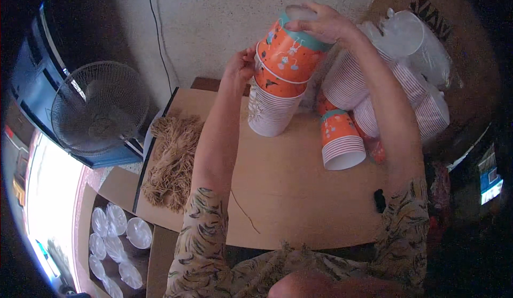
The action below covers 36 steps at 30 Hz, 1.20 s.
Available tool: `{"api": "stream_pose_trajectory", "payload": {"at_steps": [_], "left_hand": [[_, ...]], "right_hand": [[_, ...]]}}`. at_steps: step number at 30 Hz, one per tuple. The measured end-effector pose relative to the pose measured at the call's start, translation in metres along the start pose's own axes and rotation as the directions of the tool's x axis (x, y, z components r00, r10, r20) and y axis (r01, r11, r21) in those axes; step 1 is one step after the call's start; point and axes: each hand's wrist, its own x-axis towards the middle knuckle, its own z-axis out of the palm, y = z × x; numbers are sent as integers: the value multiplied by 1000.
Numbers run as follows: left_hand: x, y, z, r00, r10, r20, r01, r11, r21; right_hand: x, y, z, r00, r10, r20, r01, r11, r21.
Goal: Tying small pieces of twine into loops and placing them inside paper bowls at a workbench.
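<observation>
A tall stack of nested paper cups stands base up on the brown tabletop, its many white rims piled below. At its top is an orange paper cup with a teal band and small printed figures, raised partly above another orange cup. My right hand is closed over the base of the top cup, fingers and thumb across it. Curled fingers of my left hand press on that cup's left side near its rim; part of their grip is hidden.
Right of the stack lie a short stack of orange cups and several plastic-wrapped cup stacks. A bundle of brown twine lies at left. Beyond are a mesh fan and an open carton holding wrapped cups.
</observation>
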Motion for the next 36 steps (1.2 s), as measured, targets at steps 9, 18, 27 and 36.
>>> {"api": "stream_pose_trajectory", "payload": {"at_steps": [9, 18, 27, 36], "left_hand": [[5, -15, -69, 968, -26, -249, 12, 998, -56], [-110, -35, -117, 956, 290, -35, -250, 875, 414], [-260, -223, -115, 985, 173, -9, -28, 210, 977], [-227, -332, -85, 903, 373, 214, -225, -16, 974]], "right_hand": [[-3, 9, 61, 980, 180, -87, -190, 975, -117], [-21, -15, 96, 919, 149, -364, -232, 953, -195], [-245, 112, 97, 724, 145, -674, -1, 978, 209], [-406, 195, 210, 573, 536, -619, -299, 841, 452]]}}
